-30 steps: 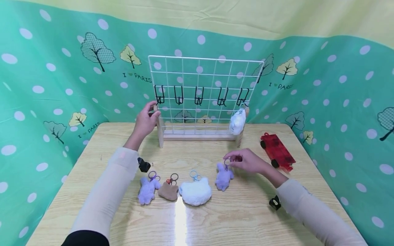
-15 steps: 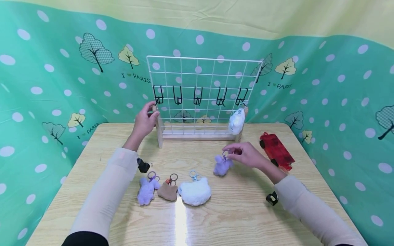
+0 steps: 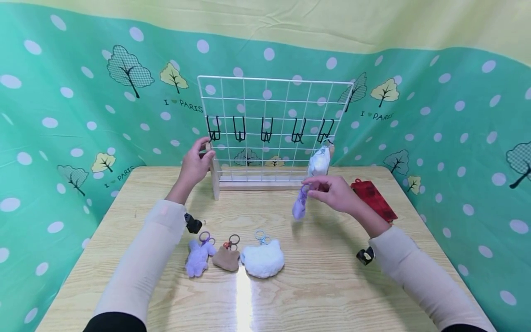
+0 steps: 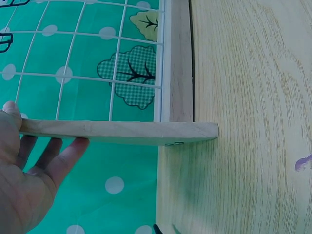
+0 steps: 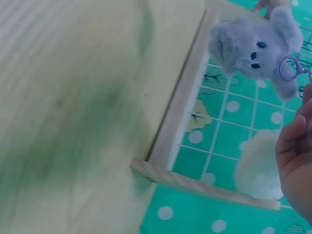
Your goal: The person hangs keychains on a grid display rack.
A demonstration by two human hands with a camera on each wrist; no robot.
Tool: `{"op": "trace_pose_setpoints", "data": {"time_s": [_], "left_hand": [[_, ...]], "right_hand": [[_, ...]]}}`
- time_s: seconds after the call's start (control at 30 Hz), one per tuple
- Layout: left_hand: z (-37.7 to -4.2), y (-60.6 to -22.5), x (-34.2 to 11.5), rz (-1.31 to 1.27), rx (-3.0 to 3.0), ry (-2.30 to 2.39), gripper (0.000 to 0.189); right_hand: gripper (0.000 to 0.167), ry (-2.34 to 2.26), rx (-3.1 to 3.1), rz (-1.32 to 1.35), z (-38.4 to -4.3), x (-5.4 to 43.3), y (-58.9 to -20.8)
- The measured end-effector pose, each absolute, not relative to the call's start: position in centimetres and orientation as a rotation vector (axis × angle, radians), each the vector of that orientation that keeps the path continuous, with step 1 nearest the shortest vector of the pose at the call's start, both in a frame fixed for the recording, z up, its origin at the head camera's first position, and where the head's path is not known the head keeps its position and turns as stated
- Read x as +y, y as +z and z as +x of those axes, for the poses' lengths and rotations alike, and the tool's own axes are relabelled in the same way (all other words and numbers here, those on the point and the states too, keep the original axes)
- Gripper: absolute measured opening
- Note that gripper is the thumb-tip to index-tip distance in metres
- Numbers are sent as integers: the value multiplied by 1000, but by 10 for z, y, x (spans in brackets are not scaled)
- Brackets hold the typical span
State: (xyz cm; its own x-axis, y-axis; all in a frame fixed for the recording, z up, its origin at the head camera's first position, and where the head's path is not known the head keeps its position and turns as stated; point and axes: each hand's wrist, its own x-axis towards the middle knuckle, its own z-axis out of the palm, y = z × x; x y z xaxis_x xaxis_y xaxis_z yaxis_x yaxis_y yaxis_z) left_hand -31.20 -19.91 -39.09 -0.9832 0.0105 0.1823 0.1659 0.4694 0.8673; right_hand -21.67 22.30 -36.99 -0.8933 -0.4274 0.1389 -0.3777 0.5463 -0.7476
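Observation:
My left hand [image 3: 196, 161] holds the wooden side panel [image 4: 122, 129] of a white wire grid rack [image 3: 286, 100], thumb on one face and fingers on the other. My right hand [image 3: 333, 192] pinches the ring end of a purple plush keychain [image 3: 299, 208], which hangs above the table in front of the rack's right side. Its eared head and dark eyes show in the right wrist view. Several black hooks [image 3: 267, 137] line the grid. At the rightmost one hangs a white plush keychain [image 3: 318, 161], partly covered by my right hand.
On the table [image 3: 315, 295] lie a second purple plush keychain [image 3: 197, 259], a brown one [image 3: 226, 259] and a larger white one [image 3: 263, 261] with a blue ring. A red flat item [image 3: 374, 200] lies at the right, behind my right hand. A patterned cloth [image 3: 83, 193] surrounds the table.
My right hand has lifted the purple plush keychain off the table and carried it away from me toward the rack's right side. The left hand stays on the panel.

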Motion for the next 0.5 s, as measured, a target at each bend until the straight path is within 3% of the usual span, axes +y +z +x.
{"op": "trace_pose_setpoints", "data": {"time_s": [0.5], "left_hand": [[-313,-391,-199,-157,-2560,-1551,53]], "right_hand": [[27,-1302,2816,-608,-226,219,-335]]}}
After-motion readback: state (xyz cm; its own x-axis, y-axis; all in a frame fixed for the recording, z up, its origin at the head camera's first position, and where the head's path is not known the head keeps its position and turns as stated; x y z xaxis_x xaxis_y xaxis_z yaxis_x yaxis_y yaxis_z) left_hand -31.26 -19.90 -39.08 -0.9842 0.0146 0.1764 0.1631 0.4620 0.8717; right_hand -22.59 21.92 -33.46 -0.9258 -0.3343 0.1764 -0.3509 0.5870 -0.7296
